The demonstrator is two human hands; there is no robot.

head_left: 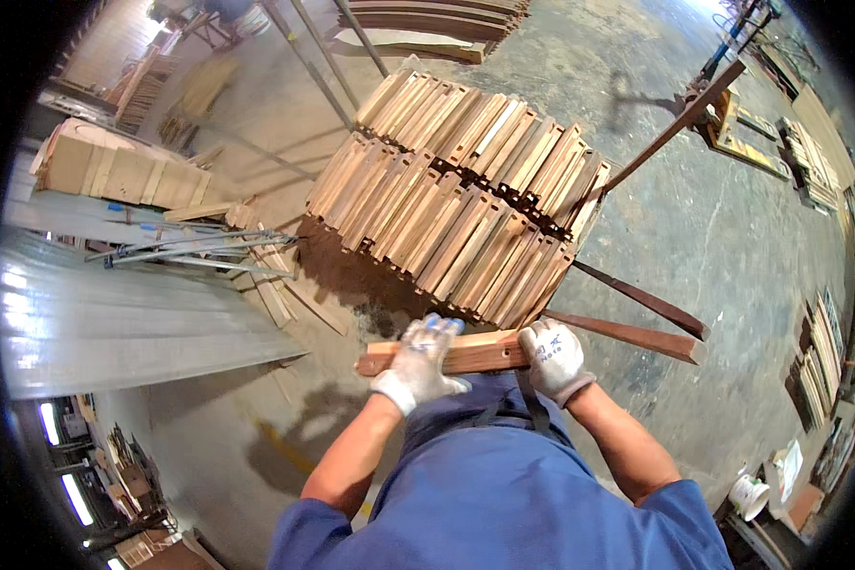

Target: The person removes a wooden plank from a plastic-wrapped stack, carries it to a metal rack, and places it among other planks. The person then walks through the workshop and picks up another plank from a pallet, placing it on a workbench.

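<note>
My left hand (422, 363), in a white work glove, lies over a short wooden piece (484, 358) with its fingers across the top and the thumb pointing right. My right hand (553, 357), gloved too, closes round the right end of the same piece. The piece is held level close to my waist; its near side is reddish brown with small holes, and a paler strip shows along its far edge. Just beyond my hands stands a big stack of short wooden pieces (418, 204), laid side by side in two rows with a dark gap between them.
Long dark wooden bars (627, 342) stick out to the right of the stack. Left is a grey sheet-covered surface (133, 313) with metal clamps (195, 249) and wood offcuts. A pallet jack (746, 138) stands far right. A white bucket (749, 496) sits at lower right.
</note>
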